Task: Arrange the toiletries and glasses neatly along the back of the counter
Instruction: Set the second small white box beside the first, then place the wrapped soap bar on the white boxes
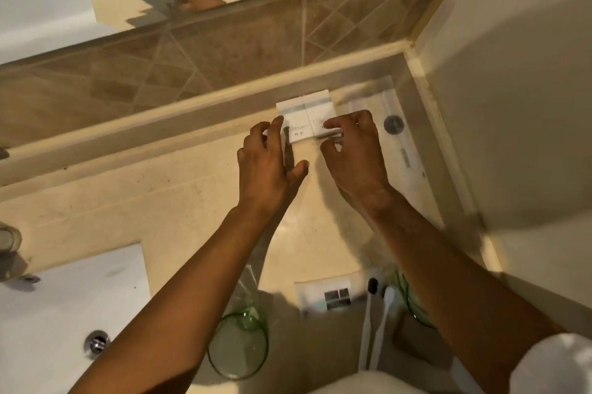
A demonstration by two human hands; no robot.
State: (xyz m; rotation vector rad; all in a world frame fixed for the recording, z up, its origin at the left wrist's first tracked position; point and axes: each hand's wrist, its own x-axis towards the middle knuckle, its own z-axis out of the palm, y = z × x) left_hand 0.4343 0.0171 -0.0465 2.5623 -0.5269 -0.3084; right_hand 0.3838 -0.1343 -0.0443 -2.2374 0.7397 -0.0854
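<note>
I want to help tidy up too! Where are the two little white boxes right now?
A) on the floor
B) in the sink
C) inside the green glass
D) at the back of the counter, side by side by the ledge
D: the two little white boxes sit side by side against the back ledge of the counter, with the left hand and right hand on them.

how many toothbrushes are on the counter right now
2. A black-headed toothbrush and a white-headed toothbrush lie side by side at the near edge of the counter, beside the right forearm. Their handle ends run out of sight at the bottom, so more could be hidden.
</note>
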